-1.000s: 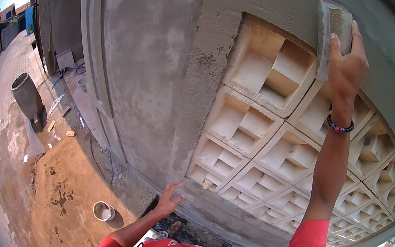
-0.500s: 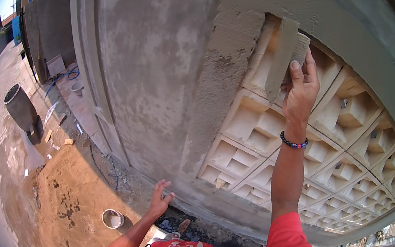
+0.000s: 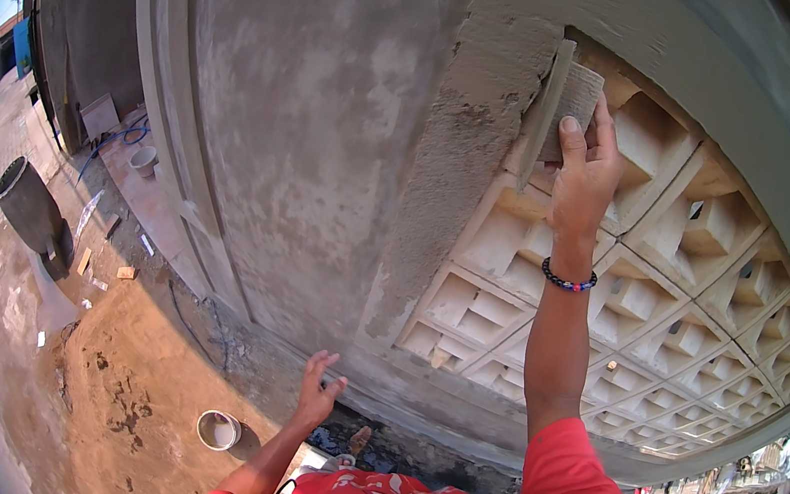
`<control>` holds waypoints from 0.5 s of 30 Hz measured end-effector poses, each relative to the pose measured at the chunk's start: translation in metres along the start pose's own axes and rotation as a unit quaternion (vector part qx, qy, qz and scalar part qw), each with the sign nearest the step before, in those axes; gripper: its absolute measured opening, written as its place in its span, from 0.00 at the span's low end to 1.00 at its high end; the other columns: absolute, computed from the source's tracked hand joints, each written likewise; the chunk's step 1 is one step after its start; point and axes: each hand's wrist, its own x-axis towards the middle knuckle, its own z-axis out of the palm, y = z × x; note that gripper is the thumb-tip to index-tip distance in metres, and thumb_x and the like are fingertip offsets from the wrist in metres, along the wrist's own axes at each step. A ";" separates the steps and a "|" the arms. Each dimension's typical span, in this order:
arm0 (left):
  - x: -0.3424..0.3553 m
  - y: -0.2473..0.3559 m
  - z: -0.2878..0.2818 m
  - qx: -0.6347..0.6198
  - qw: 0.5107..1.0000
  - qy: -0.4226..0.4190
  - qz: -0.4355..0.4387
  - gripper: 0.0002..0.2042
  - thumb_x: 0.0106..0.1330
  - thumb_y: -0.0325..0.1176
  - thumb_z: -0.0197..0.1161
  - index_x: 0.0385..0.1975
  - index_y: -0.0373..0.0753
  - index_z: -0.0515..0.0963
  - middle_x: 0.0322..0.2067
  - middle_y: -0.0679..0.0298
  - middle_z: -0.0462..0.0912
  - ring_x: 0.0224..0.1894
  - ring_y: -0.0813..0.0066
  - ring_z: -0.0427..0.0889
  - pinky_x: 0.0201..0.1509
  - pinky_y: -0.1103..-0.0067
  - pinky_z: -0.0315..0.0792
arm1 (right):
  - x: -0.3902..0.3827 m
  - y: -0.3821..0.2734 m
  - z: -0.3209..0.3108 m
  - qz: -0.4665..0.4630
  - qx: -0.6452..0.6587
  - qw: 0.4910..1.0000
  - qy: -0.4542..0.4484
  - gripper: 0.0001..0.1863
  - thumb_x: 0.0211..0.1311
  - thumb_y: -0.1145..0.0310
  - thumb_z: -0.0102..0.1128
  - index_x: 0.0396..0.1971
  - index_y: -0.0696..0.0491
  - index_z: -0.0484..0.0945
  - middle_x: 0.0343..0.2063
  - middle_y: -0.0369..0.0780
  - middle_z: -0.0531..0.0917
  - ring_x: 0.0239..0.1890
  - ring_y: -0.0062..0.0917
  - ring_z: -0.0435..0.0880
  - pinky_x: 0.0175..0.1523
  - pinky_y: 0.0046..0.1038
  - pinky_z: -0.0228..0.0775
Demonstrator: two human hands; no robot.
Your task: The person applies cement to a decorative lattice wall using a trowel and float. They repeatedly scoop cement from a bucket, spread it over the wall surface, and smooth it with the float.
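My right hand (image 3: 582,172) grips a grey rectangular plastering float (image 3: 561,109) with a ridged handle, its long side against the rough plaster edge (image 3: 499,120) along the upper left of a grid of cream breeze blocks (image 3: 653,132). A bead bracelet (image 3: 568,276) is on that wrist. My left hand (image 3: 320,383) is low in front of the grey plastered wall (image 3: 303,113), fingers apart and slightly curved, holding nothing; whether its fingertips touch the wall I cannot tell.
At lower left lies a sand pile (image 3: 125,371) with a white bucket (image 3: 218,429) beside it. Further left stand a dark cylinder (image 3: 32,206), a small bucket (image 3: 144,161), a blue hose (image 3: 129,129) and scattered offcuts (image 3: 126,272). A dark wet strip (image 3: 378,442) runs along the wall's foot.
My right hand and float have moved left and down from the top band to the left edge of the block opening, with the float turned more edge-on. My left hand has shifted slightly.
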 end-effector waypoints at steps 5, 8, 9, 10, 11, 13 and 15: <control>0.001 -0.013 0.000 0.007 1.000 0.000 0.011 0.23 0.58 0.28 0.61 0.56 0.41 0.70 0.61 0.56 0.60 0.65 0.61 0.59 0.66 0.68 0.55 | -0.052 0.010 0.012 0.090 -0.021 0.996 0.017 0.29 0.65 0.71 0.54 0.64 0.61 0.59 0.47 0.44 0.77 0.41 0.18 0.76 0.40 0.17 0.69; 0.005 -0.015 0.004 0.002 1.000 -0.010 0.019 0.23 0.58 0.27 0.61 0.56 0.41 0.70 0.61 0.56 0.60 0.65 0.61 0.59 0.66 0.68 0.55 | -0.088 0.038 0.005 0.023 -0.111 0.993 0.014 0.29 0.65 0.71 0.54 0.63 0.62 0.59 0.46 0.43 0.78 0.40 0.17 0.76 0.36 0.15 0.68; 0.006 -0.014 0.004 0.007 1.000 -0.009 0.018 0.23 0.58 0.27 0.61 0.56 0.41 0.70 0.61 0.56 0.60 0.65 0.61 0.59 0.66 0.68 0.55 | -0.101 0.042 0.005 0.050 -0.086 0.995 0.012 0.29 0.64 0.70 0.54 0.63 0.62 0.59 0.46 0.44 0.78 0.41 0.17 0.77 0.36 0.15 0.69; 0.008 -0.012 0.005 0.011 1.000 -0.011 0.018 0.23 0.58 0.27 0.60 0.55 0.41 0.70 0.61 0.55 0.60 0.65 0.60 0.59 0.66 0.69 0.55 | -0.114 0.043 0.004 0.077 -0.064 0.995 0.012 0.30 0.64 0.70 0.55 0.63 0.62 0.59 0.46 0.44 0.78 0.42 0.18 0.77 0.37 0.15 0.70; 0.008 -0.009 0.005 0.015 1.000 -0.013 0.018 0.22 0.58 0.27 0.60 0.55 0.41 0.70 0.61 0.55 0.61 0.65 0.60 0.59 0.65 0.69 0.55 | -0.125 0.042 0.001 0.103 -0.042 0.994 0.012 0.30 0.63 0.70 0.55 0.63 0.62 0.58 0.47 0.44 0.78 0.43 0.18 0.78 0.37 0.15 0.71; 0.010 -0.009 0.003 0.040 0.998 -0.013 0.036 0.23 0.58 0.29 0.62 0.55 0.38 0.70 0.60 0.52 0.61 0.64 0.58 0.60 0.66 0.69 0.55 | -0.137 0.035 -0.013 0.175 0.093 0.980 -0.019 0.31 0.63 0.70 0.56 0.63 0.63 0.58 0.49 0.45 0.77 0.46 0.19 0.78 0.40 0.16 0.72; 0.014 -0.004 0.003 0.021 0.999 -0.013 0.034 0.23 0.58 0.30 0.63 0.55 0.37 0.70 0.60 0.51 0.61 0.63 0.57 0.61 0.66 0.69 0.55 | -0.133 0.029 -0.032 0.222 0.187 0.956 -0.040 0.30 0.62 0.71 0.56 0.63 0.63 0.58 0.50 0.45 0.76 0.45 0.20 0.80 0.37 0.16 0.75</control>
